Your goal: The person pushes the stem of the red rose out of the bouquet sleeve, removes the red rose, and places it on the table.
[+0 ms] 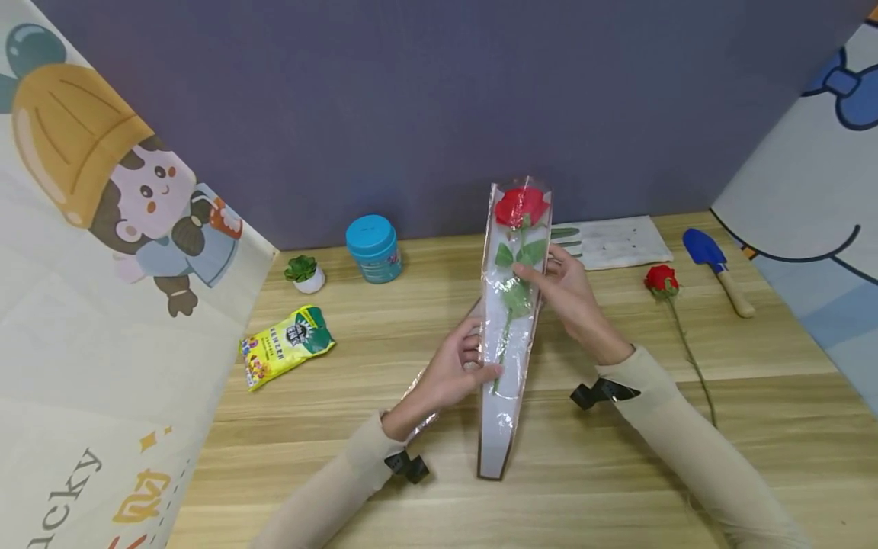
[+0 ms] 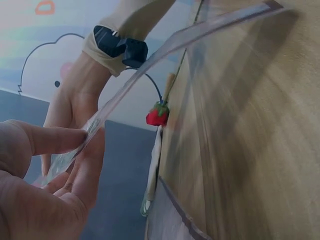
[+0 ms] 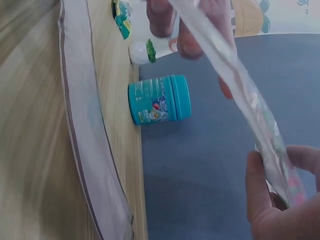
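A red artificial rose (image 1: 521,207) with green leaves lies inside a long, tapering flower sleeve (image 1: 495,438), clear in front and white behind. My left hand (image 1: 453,370) pinches the sleeve by its lower left side, thumb across the front over the stem. Higher up, my right hand (image 1: 568,293) grips the right edge, its thumb on the front near the leaves and its fingers behind. Both wrist views show the sleeve raised above the table, tilted. A second dark-edged sleeve (image 3: 82,100) lies on the table beneath, mostly hidden in the head view.
Another red rose (image 1: 661,280) lies at the right, beside a blue trowel (image 1: 705,248) with a wooden handle. Behind is a flat white piece with green stripes (image 1: 617,242). To the left stand a turquoise tub (image 1: 373,250) and a small potted plant (image 1: 305,274), with a yellow-green packet (image 1: 286,345) nearer.
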`<action>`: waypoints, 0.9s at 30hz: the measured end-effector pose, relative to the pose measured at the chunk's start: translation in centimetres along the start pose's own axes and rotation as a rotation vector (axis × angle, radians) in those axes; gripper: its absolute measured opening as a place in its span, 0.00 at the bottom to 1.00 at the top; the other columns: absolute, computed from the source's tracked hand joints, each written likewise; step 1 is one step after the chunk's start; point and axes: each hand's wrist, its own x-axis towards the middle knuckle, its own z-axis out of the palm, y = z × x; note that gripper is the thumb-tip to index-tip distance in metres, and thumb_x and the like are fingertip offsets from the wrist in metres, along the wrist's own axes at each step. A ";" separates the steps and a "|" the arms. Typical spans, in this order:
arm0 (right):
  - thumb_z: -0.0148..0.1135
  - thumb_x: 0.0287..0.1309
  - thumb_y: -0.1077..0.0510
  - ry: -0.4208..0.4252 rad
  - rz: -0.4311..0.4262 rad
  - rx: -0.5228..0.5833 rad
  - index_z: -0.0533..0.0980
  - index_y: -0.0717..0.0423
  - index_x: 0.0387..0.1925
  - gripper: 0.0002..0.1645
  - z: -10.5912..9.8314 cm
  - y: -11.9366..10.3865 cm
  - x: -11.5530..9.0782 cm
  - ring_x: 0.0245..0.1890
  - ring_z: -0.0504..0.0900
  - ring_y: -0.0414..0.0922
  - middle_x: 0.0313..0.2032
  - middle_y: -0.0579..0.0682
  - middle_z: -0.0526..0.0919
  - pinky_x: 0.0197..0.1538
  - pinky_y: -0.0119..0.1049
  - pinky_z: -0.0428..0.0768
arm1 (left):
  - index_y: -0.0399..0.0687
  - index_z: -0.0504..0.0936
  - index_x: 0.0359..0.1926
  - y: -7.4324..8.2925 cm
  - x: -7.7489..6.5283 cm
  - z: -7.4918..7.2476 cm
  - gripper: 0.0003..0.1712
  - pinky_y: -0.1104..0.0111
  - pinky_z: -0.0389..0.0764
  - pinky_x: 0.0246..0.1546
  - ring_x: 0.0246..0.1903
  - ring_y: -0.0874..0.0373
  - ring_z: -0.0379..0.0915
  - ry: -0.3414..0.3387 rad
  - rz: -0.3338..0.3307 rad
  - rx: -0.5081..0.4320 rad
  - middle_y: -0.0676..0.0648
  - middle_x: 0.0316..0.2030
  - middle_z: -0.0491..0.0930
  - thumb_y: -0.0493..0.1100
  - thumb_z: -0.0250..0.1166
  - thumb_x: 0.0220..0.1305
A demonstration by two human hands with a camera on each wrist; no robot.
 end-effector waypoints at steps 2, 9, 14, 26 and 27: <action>0.69 0.67 0.55 0.007 -0.011 0.010 0.64 0.56 0.75 0.40 -0.1 0.0 0.1 0.33 0.88 0.36 0.39 0.35 0.88 0.37 0.31 0.89 | 0.42 0.68 0.71 -0.1 -0.1 0.1 0.40 0.67 0.90 0.39 0.38 0.60 0.84 -0.004 0.002 0.011 0.29 0.52 0.85 0.25 0.70 0.58; 0.71 0.65 0.58 0.016 -0.024 0.032 0.64 0.59 0.74 0.41 -0.1 0.0 0.0 0.34 0.88 0.35 0.40 0.37 0.89 0.39 0.31 0.90 | 0.41 0.69 0.70 -0.2 -0.2 0.4 0.40 0.66 0.90 0.43 0.44 0.49 0.87 0.010 0.016 0.029 0.30 0.53 0.85 0.26 0.71 0.57; 0.72 0.64 0.59 0.026 -0.031 0.021 0.65 0.60 0.74 0.41 0.1 0.1 -0.1 0.34 0.88 0.35 0.39 0.37 0.88 0.39 0.30 0.90 | 0.41 0.69 0.70 -0.5 -0.2 0.5 0.40 0.65 0.91 0.42 0.43 0.48 0.88 0.010 0.017 0.023 0.30 0.54 0.85 0.25 0.70 0.57; 0.71 0.63 0.61 0.049 -0.059 -0.067 0.65 0.60 0.73 0.40 0.3 0.3 -0.6 0.40 0.88 0.33 0.53 0.54 0.85 0.46 0.30 0.89 | 0.40 0.67 0.72 -0.8 -0.2 0.6 0.41 0.64 0.91 0.43 0.45 0.43 0.88 -0.005 0.046 0.002 0.29 0.55 0.84 0.24 0.69 0.58; 0.71 0.63 0.61 0.050 -0.056 -0.070 0.65 0.59 0.73 0.40 0.3 0.3 -0.6 0.40 0.88 0.33 0.56 0.59 0.84 0.46 0.30 0.89 | 0.40 0.67 0.72 -0.8 -0.2 0.6 0.41 0.64 0.91 0.42 0.44 0.44 0.88 -0.004 0.041 0.005 0.29 0.55 0.84 0.24 0.69 0.58</action>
